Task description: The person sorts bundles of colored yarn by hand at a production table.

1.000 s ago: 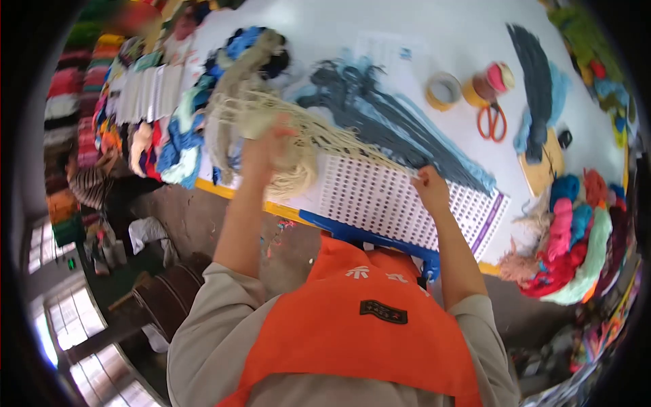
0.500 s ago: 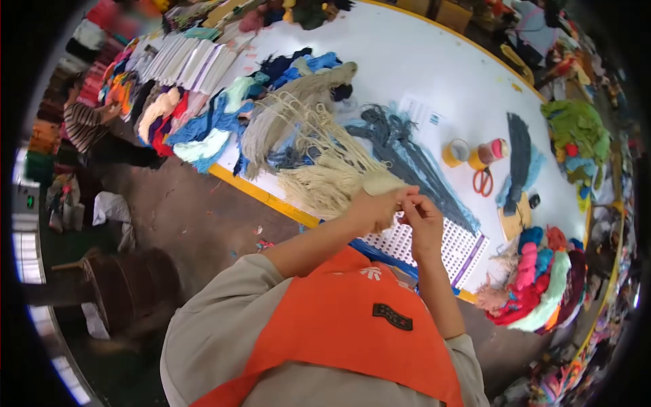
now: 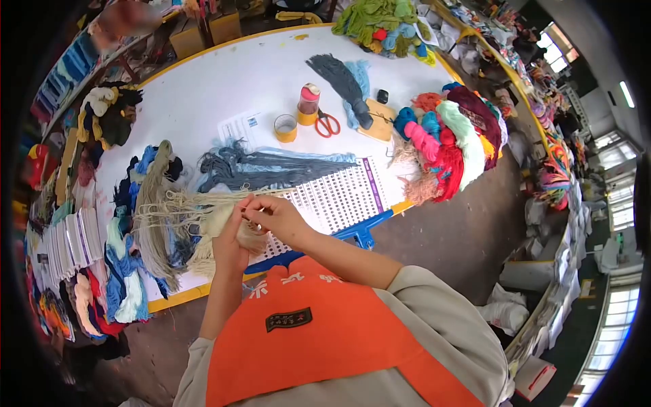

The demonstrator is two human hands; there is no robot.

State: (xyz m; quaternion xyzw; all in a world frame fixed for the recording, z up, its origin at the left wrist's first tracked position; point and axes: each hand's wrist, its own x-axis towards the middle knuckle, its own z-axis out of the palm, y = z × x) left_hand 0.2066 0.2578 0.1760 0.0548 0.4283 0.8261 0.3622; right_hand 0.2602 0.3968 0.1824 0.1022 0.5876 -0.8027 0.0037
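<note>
Cream yarn (image 3: 220, 220) is gripped in my left hand (image 3: 232, 237), and part of the bundle bulges out between the two hands. My right hand (image 3: 281, 218) meets the left fingertips in a pinch; what it pinches is too small to make out. Loose cream strands (image 3: 183, 203) trail to the left over a grey-beige hank (image 3: 154, 203). Just beyond the hands lies dark blue-grey yarn (image 3: 264, 166), its narrow end reaching a white card with rows of holes (image 3: 339, 197). A blue clamp-like part (image 3: 359, 234) sits at the table edge beside the card.
Orange-handled scissors (image 3: 327, 125), a tape roll (image 3: 285, 127) and a pink spool (image 3: 309, 100) stand mid-table (image 3: 203, 88). Colourful skeins (image 3: 447, 146) are heaped at the right, green yarn (image 3: 376, 24) at the back, and blue and white skeins (image 3: 129, 271) at the left.
The view has swung to the right, so the table and hands appear further left. Both hands are still together at the cream yarn.
</note>
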